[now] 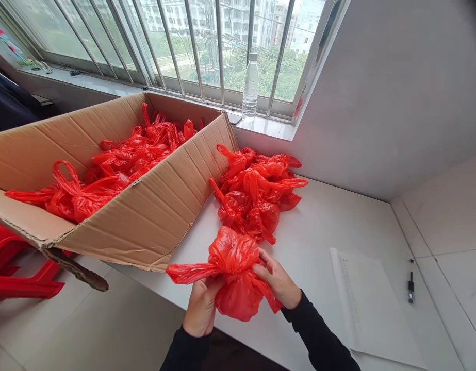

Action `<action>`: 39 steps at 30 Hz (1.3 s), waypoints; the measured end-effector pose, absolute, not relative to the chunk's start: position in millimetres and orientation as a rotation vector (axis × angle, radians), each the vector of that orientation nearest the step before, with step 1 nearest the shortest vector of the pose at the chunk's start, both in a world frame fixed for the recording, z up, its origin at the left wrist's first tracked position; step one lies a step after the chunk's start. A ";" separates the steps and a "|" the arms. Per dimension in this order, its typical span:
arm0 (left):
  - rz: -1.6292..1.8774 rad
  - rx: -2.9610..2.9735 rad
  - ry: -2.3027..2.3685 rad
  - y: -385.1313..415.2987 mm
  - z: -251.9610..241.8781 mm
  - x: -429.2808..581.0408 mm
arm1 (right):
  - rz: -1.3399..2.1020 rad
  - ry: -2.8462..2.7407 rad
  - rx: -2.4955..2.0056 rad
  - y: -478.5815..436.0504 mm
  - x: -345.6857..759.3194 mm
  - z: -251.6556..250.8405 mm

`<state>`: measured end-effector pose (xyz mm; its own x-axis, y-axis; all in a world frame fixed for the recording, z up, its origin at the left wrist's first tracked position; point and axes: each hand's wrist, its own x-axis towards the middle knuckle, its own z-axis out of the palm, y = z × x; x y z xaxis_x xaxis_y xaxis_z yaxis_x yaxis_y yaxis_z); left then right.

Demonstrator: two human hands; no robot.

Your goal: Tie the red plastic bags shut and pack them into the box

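Note:
A knotted red plastic bag (238, 275) is held up over the table's front edge, its contents hidden. My left hand (202, 304) grips it from the lower left, with the fingers partly behind the bag. On its right side my right hand (275, 278) holds it, thumb pressed on the red plastic near the knot. Just beyond the held bag lies a pile of similar red bags (257, 190) on the white table (311, 221). Many more tied red bags (121, 165) fill a large open cardboard box (152, 206) at the left.
A water bottle (250, 87) stands on the windowsill (266, 126) before the barred window. White paper (377, 304) and a black pen (411, 288) lie at the right of the table. A red stool (25, 283) is at the lower left, under the box's torn flap.

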<state>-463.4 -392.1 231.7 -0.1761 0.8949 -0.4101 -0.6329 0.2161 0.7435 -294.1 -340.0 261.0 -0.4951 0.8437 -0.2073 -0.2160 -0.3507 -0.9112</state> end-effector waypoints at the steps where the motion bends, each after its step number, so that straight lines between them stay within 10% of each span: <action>1: 1.400 0.343 1.076 -392.5 232.2 -464.1 | 1.920 -1.189 -0.912 -341.1 -294.1 262.0; 39: 1.199 0.377 0.971 -396.9 233.5 -470.4 | 1.821 -1.265 -1.020 -328.6 -310.7 256.3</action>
